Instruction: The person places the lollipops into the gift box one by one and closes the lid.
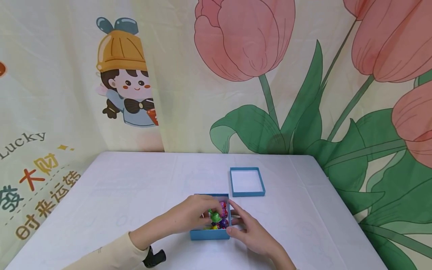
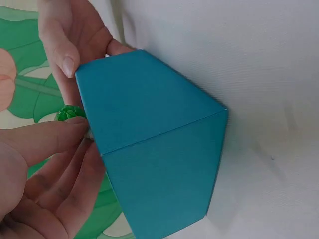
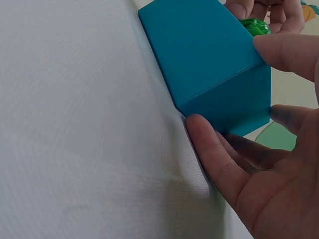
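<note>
A small blue box (image 1: pixel 210 235), uncovered, stands on the table with several shiny wrapped candies (image 1: pixel 223 223) inside, in pink, purple and yellow. My left hand (image 1: pixel 195 215) reaches over its left side from above. Thumb and fingers of that hand pinch a green-wrapped candy (image 2: pixel 70 113) at the rim; it shows above the edge in both wrist views. Against the right wall of the box rests my right hand (image 3: pixel 279 164), its thumb at the near top corner and its fingers spread along the side. The left hand covers the left part of the box's inside.
A shallow blue lid (image 1: pixel 248 194) with a white inside lies behind the box, to the right. Beside the left sleeve is a black object (image 1: pixel 155 258). White cloth covers the table (image 1: pixel 135 187), and a printed curtain (image 1: pixel 182 75) hangs behind it.
</note>
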`<state>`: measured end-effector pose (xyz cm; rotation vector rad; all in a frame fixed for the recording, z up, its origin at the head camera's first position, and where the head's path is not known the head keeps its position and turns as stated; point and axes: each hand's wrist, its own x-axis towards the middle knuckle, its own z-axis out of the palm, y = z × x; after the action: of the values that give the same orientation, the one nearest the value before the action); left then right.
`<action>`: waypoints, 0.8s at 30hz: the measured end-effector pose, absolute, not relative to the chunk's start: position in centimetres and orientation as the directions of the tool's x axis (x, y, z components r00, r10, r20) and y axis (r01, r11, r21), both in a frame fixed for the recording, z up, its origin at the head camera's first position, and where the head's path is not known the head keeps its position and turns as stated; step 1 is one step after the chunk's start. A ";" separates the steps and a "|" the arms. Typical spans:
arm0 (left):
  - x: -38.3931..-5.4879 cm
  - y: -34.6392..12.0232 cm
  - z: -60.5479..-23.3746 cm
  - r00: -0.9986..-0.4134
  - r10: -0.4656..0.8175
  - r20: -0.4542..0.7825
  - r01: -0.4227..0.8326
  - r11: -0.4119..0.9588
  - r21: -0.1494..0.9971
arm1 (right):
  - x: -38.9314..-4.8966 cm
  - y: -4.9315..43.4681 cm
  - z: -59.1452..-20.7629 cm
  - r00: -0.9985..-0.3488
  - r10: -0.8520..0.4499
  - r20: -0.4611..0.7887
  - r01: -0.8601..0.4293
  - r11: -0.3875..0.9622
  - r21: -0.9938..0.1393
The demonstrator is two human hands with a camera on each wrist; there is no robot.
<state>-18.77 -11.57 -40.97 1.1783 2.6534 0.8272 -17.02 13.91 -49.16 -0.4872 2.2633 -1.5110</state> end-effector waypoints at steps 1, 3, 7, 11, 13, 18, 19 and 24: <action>-18.8 -11.6 -41.0 -0.686 0.720 0.100 0.647 0.542 0.537 | -17.0 13.9 -49.1 -0.870 -0.479 -0.116 -0.076 0.363 -0.929; -18.8 -11.7 -41.2 -0.683 0.726 0.086 0.637 0.534 0.556 | -17.0 13.9 -49.1 -0.870 -0.478 -0.117 -0.075 0.364 -0.928; -19.0 -11.8 -41.4 -0.674 0.737 0.060 0.629 0.528 0.571 | -17.0 13.9 -49.1 -0.871 -0.478 -0.116 -0.077 0.366 -0.927; -19.2 -11.9 -41.6 -0.657 0.753 0.031 0.631 0.527 0.570 | -17.0 13.9 -49.2 -0.871 -0.478 -0.115 -0.078 0.366 -0.927; -19.3 -12.0 -41.8 -0.647 0.762 0.019 0.634 0.525 0.568 | -17.0 13.9 -49.2 -0.871 -0.478 -0.115 -0.078 0.365 -0.928; -19.5 -12.3 -42.2 -0.627 0.779 0.005 0.640 0.511 0.574 | -17.0 13.9 -49.1 -0.871 -0.476 -0.122 -0.073 0.371 -0.926; -19.6 -12.3 -42.3 -0.626 0.780 0.004 0.640 0.511 0.574 | -17.0 13.9 -49.1 -0.872 -0.475 -0.123 -0.073 0.372 -0.925; -19.8 -12.4 -42.6 -0.613 0.790 -0.007 0.650 0.509 0.564 | -17.0 13.9 -49.1 -0.873 -0.471 -0.128 -0.069 0.378 -0.923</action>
<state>-19.84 -12.38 -42.56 1.2158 2.4906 0.7657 -16.98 13.85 -49.10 -0.4699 2.2726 -1.4964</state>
